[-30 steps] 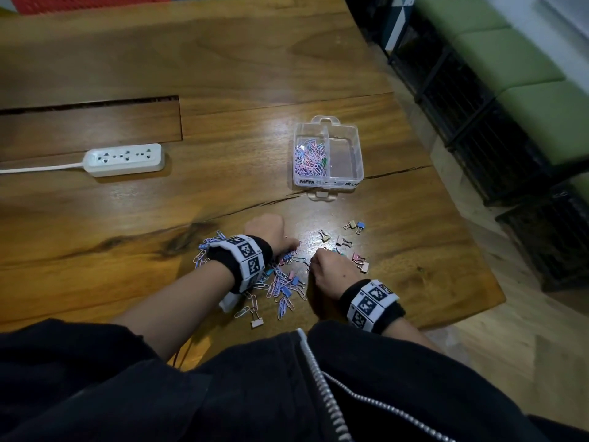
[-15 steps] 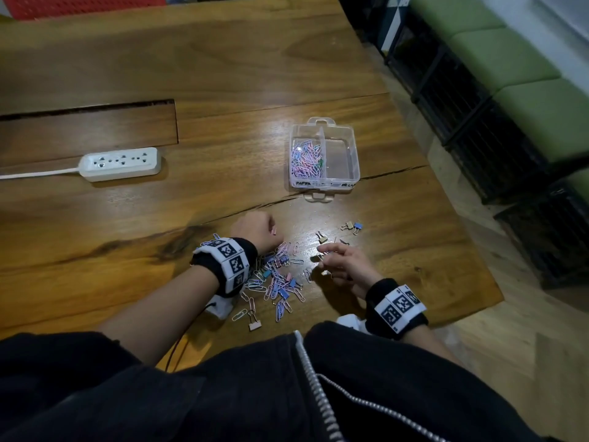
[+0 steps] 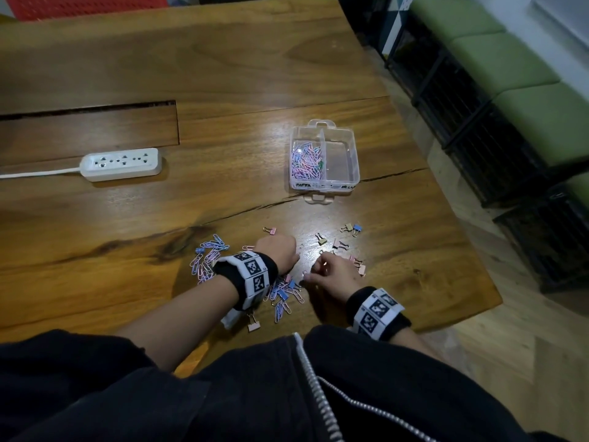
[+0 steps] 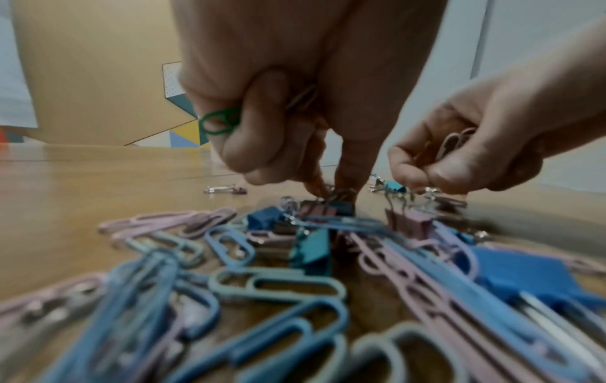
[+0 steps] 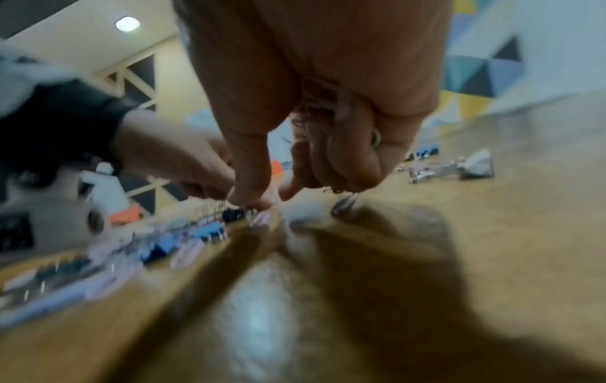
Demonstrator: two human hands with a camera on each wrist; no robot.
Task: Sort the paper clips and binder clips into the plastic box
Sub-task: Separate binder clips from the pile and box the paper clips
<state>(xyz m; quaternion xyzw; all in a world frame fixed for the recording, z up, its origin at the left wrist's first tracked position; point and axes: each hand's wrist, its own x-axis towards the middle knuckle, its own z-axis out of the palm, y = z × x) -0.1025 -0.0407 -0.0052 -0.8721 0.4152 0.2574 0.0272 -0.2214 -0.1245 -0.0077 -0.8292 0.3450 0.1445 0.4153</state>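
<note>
A clear plastic box (image 3: 349, 145) stands on the wooden table; its left compartment holds pastel paper clips (image 3: 306, 162), and its right one looks bare. A mixed pile of paper and binder clips (image 3: 283, 295) (image 4: 295, 259) lies near the table's front edge. My left hand (image 3: 287, 255) (image 4: 331, 189) holds a green paper clip (image 4: 219, 121) and pink ones in its curled fingers, with its fingertips down on a binder clip in the pile. My right hand (image 3: 331, 272) (image 5: 269, 197) grips pink clips (image 4: 456, 142) and touches the pile's right edge.
Loose binder clips (image 3: 341, 245) lie scattered between the hands and the box. More paper clips (image 3: 208, 256) lie left of my left wrist. A white power strip (image 3: 121, 164) sits at the far left. The table's right edge (image 3: 459, 237) drops to the floor.
My right hand has turned over and come left, so its fingertips now meet the pile beside my left hand. The left hand has dropped its fingertips onto the pile.
</note>
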